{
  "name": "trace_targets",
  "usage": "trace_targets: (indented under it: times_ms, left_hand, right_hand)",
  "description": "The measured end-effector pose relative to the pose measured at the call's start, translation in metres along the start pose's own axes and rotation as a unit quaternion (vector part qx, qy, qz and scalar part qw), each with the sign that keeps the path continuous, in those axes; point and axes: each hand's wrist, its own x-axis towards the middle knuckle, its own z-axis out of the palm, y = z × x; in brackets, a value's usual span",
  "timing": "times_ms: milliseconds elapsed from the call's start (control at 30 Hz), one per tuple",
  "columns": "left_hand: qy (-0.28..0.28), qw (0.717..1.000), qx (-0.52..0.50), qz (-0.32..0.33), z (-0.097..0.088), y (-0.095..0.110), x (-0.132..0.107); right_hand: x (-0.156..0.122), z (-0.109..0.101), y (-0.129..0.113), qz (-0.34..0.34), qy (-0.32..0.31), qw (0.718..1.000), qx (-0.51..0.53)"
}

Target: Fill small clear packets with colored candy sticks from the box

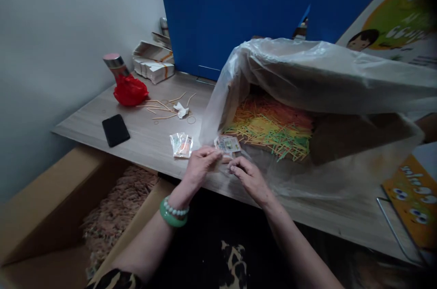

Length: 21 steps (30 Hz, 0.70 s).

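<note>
My left hand (200,164) and my right hand (248,177) meet at the near edge of the wooden table (150,136). Both pinch a small printed packet (226,145) whose upper end sticks up between them. My left fingers are curled on its left side, my right fingers bent on its lower right. A second small clear packet (181,144) lies flat just left of my left hand. Directly behind the hands stands a cardboard box lined with a clear plastic bag (307,79), full of thin coloured sticks (269,127) in yellow, green and orange.
A black phone (115,129) lies on the table's left. Behind it are a red bag around a metal bottle (128,86), loose sticks and rubber bands (167,107), and white cartons (153,61). An open cardboard box (51,216) stands below left. Printed sheets (414,198) lie at right.
</note>
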Motion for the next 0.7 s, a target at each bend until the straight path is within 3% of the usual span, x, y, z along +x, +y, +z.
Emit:
trace_targets:
  times_ms: [100,200,267,367,500,633,700]
  left_hand:
    - [0.115,0.992,0.043,-0.012,-0.036,-0.010,0.022]
    - [0.167,0.975,0.147,0.012,-0.059,-0.024,0.053]
    - [0.186,0.943,0.277,0.017,-0.065,-0.031,0.071]
    - [0.205,0.870,0.448,0.001,-0.068,-0.035,0.085]
    - [0.229,0.819,0.526,-0.006,-0.075,-0.032,0.075]
    - [0.257,0.790,0.555,-0.042,-0.081,-0.029,0.048]
    - [0.245,0.782,0.568,-0.080,-0.079,-0.030,0.038]
  right_hand:
    - [0.009,0.001,0.011,0.027,0.072,0.996,-0.036]
    - [0.024,-0.002,0.016,0.055,0.141,0.977,-0.148]
    - [0.037,-0.002,0.014,0.090,0.150,0.952,-0.250]
    - [0.057,0.003,0.010,0.155,0.136,0.903,-0.377]
    - [0.073,0.010,0.014,0.192,0.140,0.871,-0.429]
    - [0.074,0.009,0.023,0.197,0.144,0.874,-0.420]
    - [0.074,0.008,0.027,0.189,0.142,0.881,-0.410]
